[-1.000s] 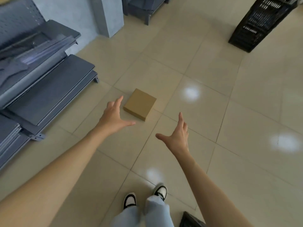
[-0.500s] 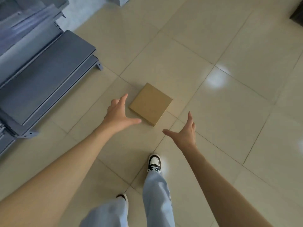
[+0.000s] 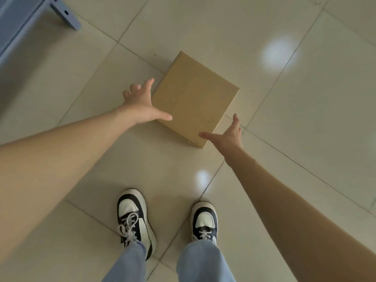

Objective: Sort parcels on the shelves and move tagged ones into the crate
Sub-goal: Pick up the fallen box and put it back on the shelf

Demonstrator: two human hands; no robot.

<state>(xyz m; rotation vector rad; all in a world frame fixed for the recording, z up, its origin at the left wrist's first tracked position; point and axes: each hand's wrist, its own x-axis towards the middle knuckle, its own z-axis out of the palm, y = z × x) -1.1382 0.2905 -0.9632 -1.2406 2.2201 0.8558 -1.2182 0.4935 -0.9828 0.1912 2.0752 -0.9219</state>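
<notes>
A flat brown cardboard parcel (image 3: 193, 98) lies on the tiled floor in front of my feet. No tag shows on its top face. My left hand (image 3: 142, 102) is spread wide at the parcel's left edge, its thumb over the near left corner. My right hand (image 3: 225, 137) is spread at the near right corner, thumb pointing across the front edge. Neither hand grips the parcel. The crate is out of view.
The foot and base of a grey metal shelf unit (image 3: 65, 16) sit at the top left. My two shoes (image 3: 134, 218) stand on the beige tiled floor (image 3: 305, 119) just behind the parcel.
The view has dropped and closed in on the parcel. Both hands have moved forward to its left edge and near right corner. My feet now stand side by side.
</notes>
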